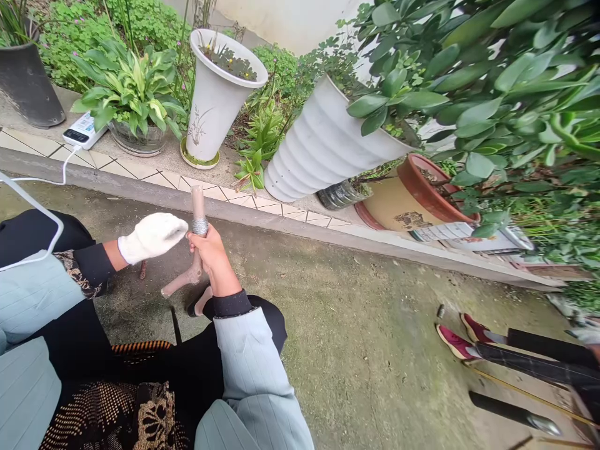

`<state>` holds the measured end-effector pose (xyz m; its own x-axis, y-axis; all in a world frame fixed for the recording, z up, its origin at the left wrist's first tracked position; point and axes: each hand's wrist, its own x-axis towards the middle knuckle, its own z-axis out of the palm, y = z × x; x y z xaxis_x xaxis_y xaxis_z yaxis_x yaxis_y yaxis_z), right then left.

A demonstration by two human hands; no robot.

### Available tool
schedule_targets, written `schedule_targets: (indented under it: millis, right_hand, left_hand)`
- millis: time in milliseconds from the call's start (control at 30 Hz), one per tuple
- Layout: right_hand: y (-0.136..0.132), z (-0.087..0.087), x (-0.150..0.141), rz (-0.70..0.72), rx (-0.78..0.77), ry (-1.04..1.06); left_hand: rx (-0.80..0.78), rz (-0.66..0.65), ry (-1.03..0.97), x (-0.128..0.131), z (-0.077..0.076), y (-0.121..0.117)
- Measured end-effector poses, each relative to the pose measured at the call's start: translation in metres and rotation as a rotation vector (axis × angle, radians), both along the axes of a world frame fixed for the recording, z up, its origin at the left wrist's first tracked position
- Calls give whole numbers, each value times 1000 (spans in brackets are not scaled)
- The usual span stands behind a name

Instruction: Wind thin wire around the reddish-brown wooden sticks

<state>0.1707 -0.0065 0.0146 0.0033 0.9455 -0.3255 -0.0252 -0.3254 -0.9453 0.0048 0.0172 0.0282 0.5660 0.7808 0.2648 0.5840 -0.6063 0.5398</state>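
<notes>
A forked stick [198, 201], bound with silvery wire [200, 226], is gripped by the right hand [213, 255] just below the binding; the white-gloved left hand [152, 239] is held just beside it, but whether anything is pinched there cannot be told; a tiled ledge [167, 177] is seen beyond.

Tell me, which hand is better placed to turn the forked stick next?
Probably the right hand: it grips the forked stick beside the silver winding. The left hand, in a white glove, is curled off to the side.
</notes>
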Motion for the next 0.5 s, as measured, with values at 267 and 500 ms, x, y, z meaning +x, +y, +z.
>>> schedule_targets:
  millis: [267,500]
  right_hand:
    - [1,6,7,105,251,-481]
    - [-4,12,8,191,396,-506]
  left_hand:
    - [-1278,-78,-696,-1,-7,5]
    - [-1680,-148,-882,-4,-12,-4]
